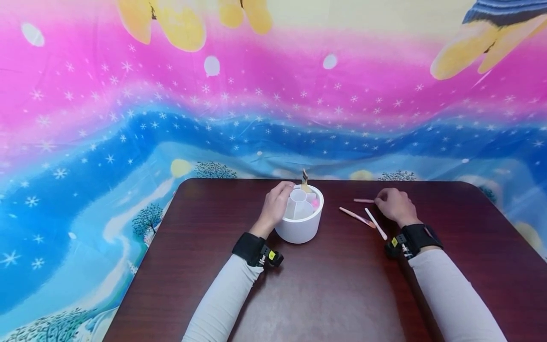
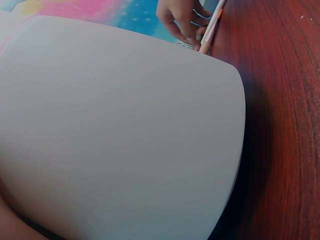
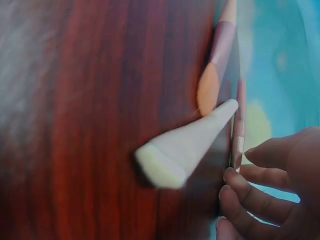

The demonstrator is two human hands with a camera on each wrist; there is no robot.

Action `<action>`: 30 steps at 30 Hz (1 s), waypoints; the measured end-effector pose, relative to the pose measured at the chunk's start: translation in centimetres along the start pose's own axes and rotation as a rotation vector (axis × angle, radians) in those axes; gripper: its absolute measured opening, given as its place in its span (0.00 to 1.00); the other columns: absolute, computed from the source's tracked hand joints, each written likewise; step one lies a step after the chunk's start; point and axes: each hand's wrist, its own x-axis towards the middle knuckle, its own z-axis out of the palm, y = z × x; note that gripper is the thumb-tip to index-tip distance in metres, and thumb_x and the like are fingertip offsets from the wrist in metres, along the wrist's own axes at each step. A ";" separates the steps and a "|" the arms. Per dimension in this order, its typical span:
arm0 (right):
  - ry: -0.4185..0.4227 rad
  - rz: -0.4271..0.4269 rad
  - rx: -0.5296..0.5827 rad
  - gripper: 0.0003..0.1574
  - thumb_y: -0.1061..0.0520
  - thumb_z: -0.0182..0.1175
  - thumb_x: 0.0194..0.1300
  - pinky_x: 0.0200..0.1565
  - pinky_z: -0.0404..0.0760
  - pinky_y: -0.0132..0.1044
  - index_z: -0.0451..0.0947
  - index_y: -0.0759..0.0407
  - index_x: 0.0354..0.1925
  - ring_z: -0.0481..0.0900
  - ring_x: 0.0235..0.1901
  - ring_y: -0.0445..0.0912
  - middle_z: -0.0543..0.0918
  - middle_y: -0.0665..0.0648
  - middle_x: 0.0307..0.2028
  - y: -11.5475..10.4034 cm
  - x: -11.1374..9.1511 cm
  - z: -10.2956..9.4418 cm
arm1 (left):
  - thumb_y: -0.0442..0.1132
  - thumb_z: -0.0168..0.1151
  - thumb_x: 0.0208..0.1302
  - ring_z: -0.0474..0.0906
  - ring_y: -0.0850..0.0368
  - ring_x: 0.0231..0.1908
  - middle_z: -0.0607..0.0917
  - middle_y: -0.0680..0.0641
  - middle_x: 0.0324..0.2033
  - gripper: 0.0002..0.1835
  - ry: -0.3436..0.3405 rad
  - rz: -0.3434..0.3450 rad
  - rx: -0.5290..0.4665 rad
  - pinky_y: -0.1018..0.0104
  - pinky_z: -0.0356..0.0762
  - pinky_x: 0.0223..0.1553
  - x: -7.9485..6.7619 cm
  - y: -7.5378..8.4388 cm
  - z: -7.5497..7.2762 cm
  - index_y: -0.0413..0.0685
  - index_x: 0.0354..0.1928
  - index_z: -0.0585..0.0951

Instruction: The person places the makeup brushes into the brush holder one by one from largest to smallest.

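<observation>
My left hand [image 1: 275, 204] holds the far-left rim of a white round divided organizer [image 1: 299, 231]; its white outer wall [image 2: 125, 120] fills most of the left wrist view. A brush with a pale tan end [image 1: 305, 183] stands up in the organizer's back, and something pink [image 1: 315, 203] lies in a right compartment. Over at the right, my right hand [image 1: 396, 205] pinches the near end of a slim pink makeup brush [image 3: 241, 110] between thumb and forefinger, low at the table. The other fingers are bent beside it.
Between the organizer and my right hand lie a makeup brush with an orange-tan tip [image 1: 358, 218] and a white-handled makeup brush [image 1: 376, 224]. The dark wooden table [image 1: 325, 294] ends at the back against a colourful printed cloth [image 1: 273, 109].
</observation>
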 end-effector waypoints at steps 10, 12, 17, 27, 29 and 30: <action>-0.055 0.019 -0.120 0.17 0.51 0.55 0.66 0.26 0.68 0.46 0.75 0.62 0.46 0.74 0.29 0.55 0.78 0.63 0.35 1.6 -1.6 -1.5 | 0.56 0.39 0.70 0.74 0.54 0.52 0.79 0.50 0.52 0.24 0.004 -0.005 -0.007 0.53 0.69 0.55 -0.1 0.2 -0.1 0.52 0.55 0.77; -0.067 0.028 -0.122 0.17 0.53 0.55 0.66 0.26 0.68 0.46 0.74 0.64 0.46 0.74 0.30 0.55 0.78 0.65 0.35 2.1 -2.1 -1.9 | 0.56 0.40 0.70 0.74 0.54 0.52 0.79 0.51 0.52 0.23 0.003 -0.008 -0.005 0.53 0.69 0.55 -0.1 0.2 0.0 0.54 0.54 0.77; -0.105 0.044 -0.113 0.15 0.57 0.55 0.65 0.25 0.69 0.45 0.71 0.68 0.45 0.75 0.29 0.57 0.77 0.66 0.33 3.1 -3.0 -3.4 | 0.57 0.39 0.70 0.74 0.54 0.53 0.79 0.51 0.53 0.24 0.003 -0.002 -0.010 0.53 0.69 0.55 -0.1 0.3 -0.1 0.55 0.55 0.77; -0.171 0.032 -0.116 0.19 0.60 0.54 0.63 0.20 0.61 0.37 0.70 0.57 0.15 0.65 0.15 0.47 0.62 0.50 0.13 5.0 -3.9 -5.3 | 0.57 0.40 0.70 0.74 0.53 0.51 0.79 0.50 0.52 0.25 0.007 0.005 -0.019 0.53 0.69 0.55 -0.2 0.3 -0.1 0.51 0.54 0.77; -0.182 0.026 -0.105 0.19 0.61 0.54 0.62 0.19 0.61 0.37 0.72 0.58 0.14 0.64 0.14 0.47 0.62 0.50 0.12 5.1 -4.1 -5.7 | 0.57 0.39 0.70 0.74 0.53 0.52 0.79 0.50 0.52 0.25 0.001 0.000 -0.016 0.52 0.69 0.55 -0.2 0.2 0.0 0.52 0.55 0.77; -0.183 0.022 -0.097 0.18 0.61 0.54 0.62 0.19 0.61 0.37 0.74 0.59 0.15 0.64 0.14 0.47 0.62 0.50 0.12 5.0 -4.2 -5.9 | 0.58 0.39 0.70 0.74 0.53 0.52 0.79 0.51 0.52 0.25 -0.003 -0.002 -0.014 0.52 0.69 0.55 -0.2 0.1 0.0 0.53 0.55 0.77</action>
